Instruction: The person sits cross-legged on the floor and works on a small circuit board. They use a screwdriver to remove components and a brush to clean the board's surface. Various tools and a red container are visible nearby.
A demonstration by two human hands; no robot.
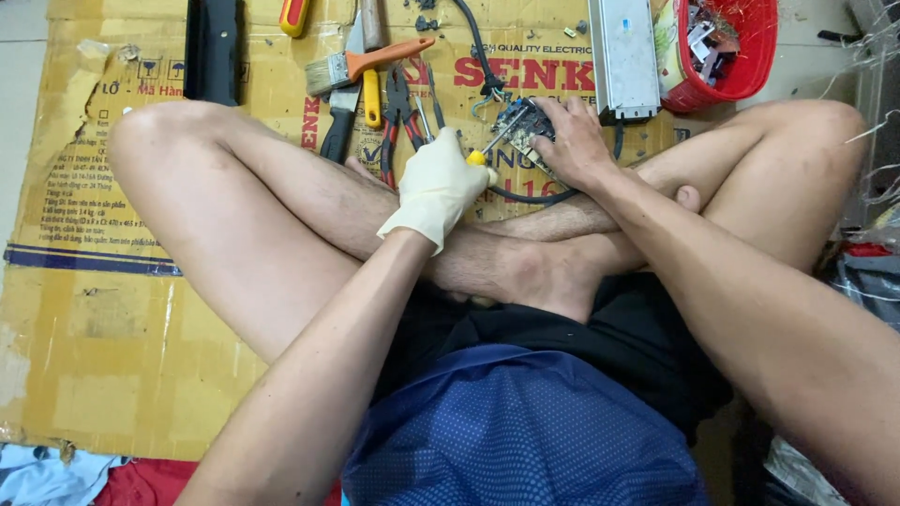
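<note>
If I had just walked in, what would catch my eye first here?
Probably the left hand in a pale glove, gripping a yellow-handled screwdriver at the middle, its tip on a small circuit board that the bare right hand presses down on the cardboard sheet. Behind them lie a paintbrush and red pliers; a red basket sits at upper right.

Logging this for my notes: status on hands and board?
Gloved left hand grips yellow-handled screwdriver. Bare right hand pins green circuit board. Black cable alongside.
</note>
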